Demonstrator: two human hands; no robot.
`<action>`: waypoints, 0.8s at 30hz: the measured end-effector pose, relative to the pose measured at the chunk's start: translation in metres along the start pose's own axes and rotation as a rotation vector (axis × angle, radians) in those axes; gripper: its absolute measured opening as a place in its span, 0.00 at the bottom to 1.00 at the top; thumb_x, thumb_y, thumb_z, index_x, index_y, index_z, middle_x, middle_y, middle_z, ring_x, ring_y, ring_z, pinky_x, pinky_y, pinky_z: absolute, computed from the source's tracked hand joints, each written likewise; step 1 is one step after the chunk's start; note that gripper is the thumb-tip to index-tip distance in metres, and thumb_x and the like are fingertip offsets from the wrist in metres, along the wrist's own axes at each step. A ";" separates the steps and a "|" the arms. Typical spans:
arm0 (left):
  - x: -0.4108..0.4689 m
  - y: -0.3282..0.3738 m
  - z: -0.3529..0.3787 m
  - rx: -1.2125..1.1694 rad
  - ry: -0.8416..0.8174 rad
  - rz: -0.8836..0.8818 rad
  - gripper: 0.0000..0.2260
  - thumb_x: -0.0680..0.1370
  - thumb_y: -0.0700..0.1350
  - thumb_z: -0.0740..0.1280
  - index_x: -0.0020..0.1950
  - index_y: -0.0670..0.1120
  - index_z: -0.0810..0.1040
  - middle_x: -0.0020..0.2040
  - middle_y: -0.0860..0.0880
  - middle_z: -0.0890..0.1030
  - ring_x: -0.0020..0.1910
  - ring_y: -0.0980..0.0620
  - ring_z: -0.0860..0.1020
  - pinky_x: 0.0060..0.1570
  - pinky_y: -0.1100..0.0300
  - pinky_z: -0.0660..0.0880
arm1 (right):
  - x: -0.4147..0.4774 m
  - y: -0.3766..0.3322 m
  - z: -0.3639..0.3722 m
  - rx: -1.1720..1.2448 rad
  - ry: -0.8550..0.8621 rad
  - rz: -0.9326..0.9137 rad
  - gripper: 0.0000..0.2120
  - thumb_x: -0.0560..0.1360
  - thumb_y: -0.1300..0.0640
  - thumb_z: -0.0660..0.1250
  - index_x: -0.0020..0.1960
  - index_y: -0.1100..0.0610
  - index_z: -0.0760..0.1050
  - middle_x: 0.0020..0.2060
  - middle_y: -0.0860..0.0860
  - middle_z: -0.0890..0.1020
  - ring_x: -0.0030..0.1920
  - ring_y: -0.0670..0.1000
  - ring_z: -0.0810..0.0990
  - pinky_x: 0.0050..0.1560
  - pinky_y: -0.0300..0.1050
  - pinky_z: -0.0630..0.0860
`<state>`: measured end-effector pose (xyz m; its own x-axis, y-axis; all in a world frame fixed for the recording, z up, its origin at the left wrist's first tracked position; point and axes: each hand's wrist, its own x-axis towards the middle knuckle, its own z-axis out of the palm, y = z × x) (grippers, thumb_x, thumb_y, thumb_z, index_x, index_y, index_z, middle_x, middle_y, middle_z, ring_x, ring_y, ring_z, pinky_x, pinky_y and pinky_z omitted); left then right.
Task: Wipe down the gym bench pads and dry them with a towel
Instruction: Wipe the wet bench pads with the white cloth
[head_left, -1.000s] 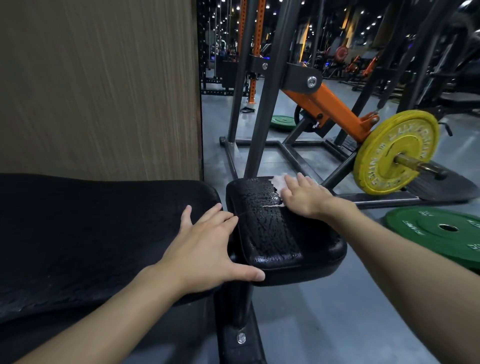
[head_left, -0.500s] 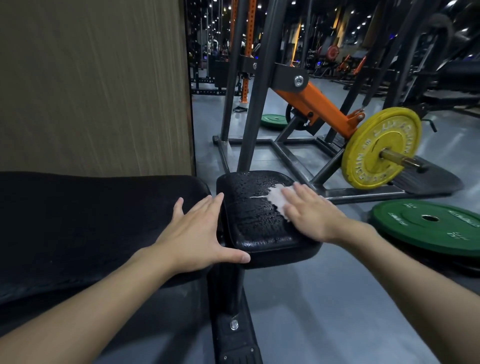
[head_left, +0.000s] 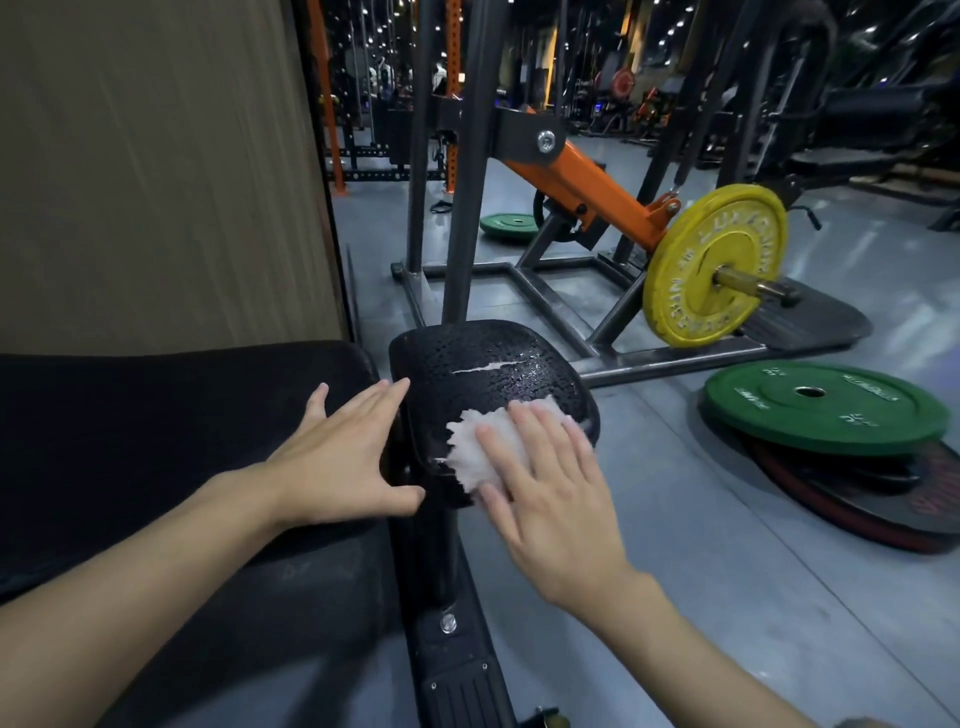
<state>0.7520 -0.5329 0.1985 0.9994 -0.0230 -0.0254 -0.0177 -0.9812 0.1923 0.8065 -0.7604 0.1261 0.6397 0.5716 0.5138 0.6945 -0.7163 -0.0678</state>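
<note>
The small seat pad (head_left: 483, 348) of the bench lies just ahead of both hands, and its black surface is covered with drops of liquid. Its long axis runs away from the person, so the wet part that is not yet reached lies farther forward. A white wipe (head_left: 465, 449) sits on the near right corner of this pad. The right hand (head_left: 556, 493) lies flat on it with straight fingers and presses it down; this hand is the nearer one to the work. The left hand (head_left: 337, 462) rests open, with fingers spread, on the end of the long back pad (head_left: 156, 415), just beside the gap between the two pads, and its thumb reaches toward the small pad. It holds nothing.

I judge that the next stroke must go forward along the pad. A pale streak (head_left: 485, 368) crosses the far part; I cannot tell if it is a tear or foam. The right hand hides much of the wipe and the near edge of the pad, so paper or cloth is not clear. No drying towel is visible. The long pad is cut off at the left. Beyond stand a yellow plate (head_left: 717, 265) and a green plate (head_left: 826, 410) on the floor
</note>
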 end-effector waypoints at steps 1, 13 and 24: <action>0.000 0.001 0.000 0.005 -0.003 -0.001 0.50 0.70 0.64 0.67 0.80 0.48 0.40 0.81 0.51 0.48 0.77 0.61 0.42 0.75 0.43 0.37 | -0.004 0.012 0.002 0.027 0.036 0.059 0.25 0.82 0.45 0.54 0.77 0.48 0.62 0.76 0.56 0.65 0.78 0.57 0.59 0.77 0.57 0.54; 0.008 -0.004 0.003 -0.023 -0.009 -0.015 0.56 0.60 0.84 0.44 0.81 0.52 0.46 0.80 0.57 0.46 0.75 0.67 0.40 0.76 0.45 0.36 | 0.017 -0.017 0.022 0.682 0.339 0.657 0.32 0.80 0.43 0.45 0.80 0.57 0.53 0.79 0.59 0.50 0.79 0.56 0.50 0.77 0.47 0.50; 0.013 -0.005 0.006 0.023 0.011 -0.015 0.58 0.59 0.84 0.50 0.80 0.53 0.44 0.80 0.58 0.45 0.74 0.67 0.39 0.76 0.46 0.36 | 0.048 0.037 -0.005 0.657 -0.041 0.644 0.24 0.83 0.55 0.51 0.79 0.57 0.55 0.77 0.59 0.52 0.76 0.57 0.57 0.74 0.48 0.56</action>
<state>0.7653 -0.5296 0.1911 0.9998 -0.0065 -0.0169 -0.0036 -0.9856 0.1689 0.8610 -0.7612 0.1531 0.9703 0.1641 0.1779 0.2392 -0.5368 -0.8091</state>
